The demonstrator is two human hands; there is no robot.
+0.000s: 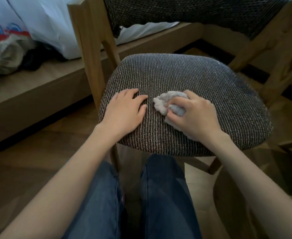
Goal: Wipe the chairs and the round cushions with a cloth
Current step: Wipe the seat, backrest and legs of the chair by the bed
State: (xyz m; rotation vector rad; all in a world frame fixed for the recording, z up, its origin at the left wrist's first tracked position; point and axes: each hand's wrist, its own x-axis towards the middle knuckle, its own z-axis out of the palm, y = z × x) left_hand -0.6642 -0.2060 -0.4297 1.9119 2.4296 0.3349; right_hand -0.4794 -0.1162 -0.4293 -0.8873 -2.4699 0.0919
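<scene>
Centre-left of the frame, the left hand [124, 109] lies flat on the seat cushion [202, 78], holding nothing. Just right, the right hand [195, 114] clutches the bunched cloth [165, 102]; most unwiped cushion probably lies beyond, toward upper right.

No text is showing clearly enough to read. The white bag [2, 23] at the upper left is carrying a blue and red print, too blurred to make out as letters.
</scene>
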